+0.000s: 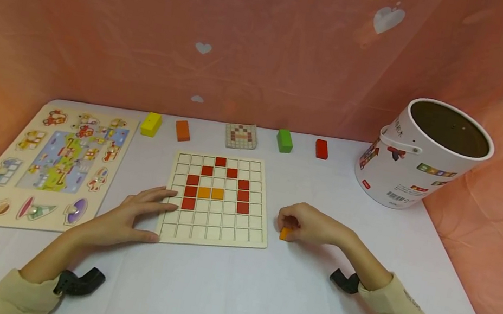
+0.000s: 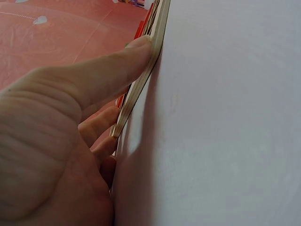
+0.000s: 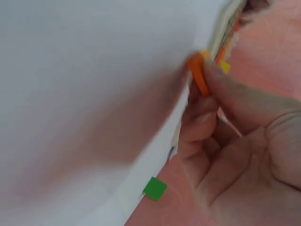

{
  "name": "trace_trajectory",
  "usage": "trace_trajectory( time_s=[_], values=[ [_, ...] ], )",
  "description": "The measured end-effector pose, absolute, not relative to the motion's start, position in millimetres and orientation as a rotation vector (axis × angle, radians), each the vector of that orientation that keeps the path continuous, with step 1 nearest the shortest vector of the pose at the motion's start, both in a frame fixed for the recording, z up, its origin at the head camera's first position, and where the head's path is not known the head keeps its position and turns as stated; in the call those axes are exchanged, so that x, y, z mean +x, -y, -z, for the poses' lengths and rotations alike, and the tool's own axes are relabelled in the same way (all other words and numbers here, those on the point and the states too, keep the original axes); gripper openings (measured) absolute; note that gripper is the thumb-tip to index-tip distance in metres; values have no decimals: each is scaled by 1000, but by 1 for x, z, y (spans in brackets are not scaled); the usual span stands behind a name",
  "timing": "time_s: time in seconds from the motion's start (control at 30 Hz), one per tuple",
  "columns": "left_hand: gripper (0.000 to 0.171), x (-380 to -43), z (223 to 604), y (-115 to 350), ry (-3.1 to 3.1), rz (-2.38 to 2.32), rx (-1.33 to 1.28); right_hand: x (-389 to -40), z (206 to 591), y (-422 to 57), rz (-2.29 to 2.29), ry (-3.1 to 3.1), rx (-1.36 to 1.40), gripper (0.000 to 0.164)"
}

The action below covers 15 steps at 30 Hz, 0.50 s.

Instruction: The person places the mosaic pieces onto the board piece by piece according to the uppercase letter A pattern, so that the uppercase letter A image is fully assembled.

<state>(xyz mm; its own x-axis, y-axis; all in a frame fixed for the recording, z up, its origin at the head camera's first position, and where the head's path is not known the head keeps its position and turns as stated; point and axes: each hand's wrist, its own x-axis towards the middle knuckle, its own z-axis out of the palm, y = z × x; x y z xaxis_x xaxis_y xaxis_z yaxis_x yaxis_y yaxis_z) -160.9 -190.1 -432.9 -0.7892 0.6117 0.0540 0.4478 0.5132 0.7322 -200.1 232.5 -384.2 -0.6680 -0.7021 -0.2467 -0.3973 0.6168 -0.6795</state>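
Note:
A square wooden grid board [image 1: 212, 233] lies on the white table, with several red tiles [image 1: 243, 196] and two orange tiles [image 1: 210, 193] set in its cells. Along its left edge rests my left hand [image 1: 125, 216], fingers spread and fingertips on the border; in the left wrist view the thumb [image 2: 117, 66] lies against the board's side. To the right of the board, my right hand [image 1: 312, 224] pinches a small orange block [image 3: 198, 73] between thumb and fingers, low over the table. Part of this block is hidden by the fingers.
Behind the board stand yellow [image 1: 151, 124], orange [image 1: 182, 131], green [image 1: 285, 141] and red blocks [image 1: 322, 149], with a pattern card [image 1: 241, 136] among them. A peg puzzle board [image 1: 53, 222] lies at left. At back right is a white bucket [image 1: 408, 165].

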Motion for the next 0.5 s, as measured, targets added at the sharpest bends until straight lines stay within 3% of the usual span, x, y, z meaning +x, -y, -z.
trace_trajectory(
  time_s=[0.2, 0.5],
  values=[
    [65, -161, 435, 191, -2546, -1143, 916, -219, 383, -211, 980, -2255, -854, 8],
    [64, -161, 436, 192, -2541, -1155, 918, -245, 379, -163, 1038, -2387, -968, 19]
  ],
)
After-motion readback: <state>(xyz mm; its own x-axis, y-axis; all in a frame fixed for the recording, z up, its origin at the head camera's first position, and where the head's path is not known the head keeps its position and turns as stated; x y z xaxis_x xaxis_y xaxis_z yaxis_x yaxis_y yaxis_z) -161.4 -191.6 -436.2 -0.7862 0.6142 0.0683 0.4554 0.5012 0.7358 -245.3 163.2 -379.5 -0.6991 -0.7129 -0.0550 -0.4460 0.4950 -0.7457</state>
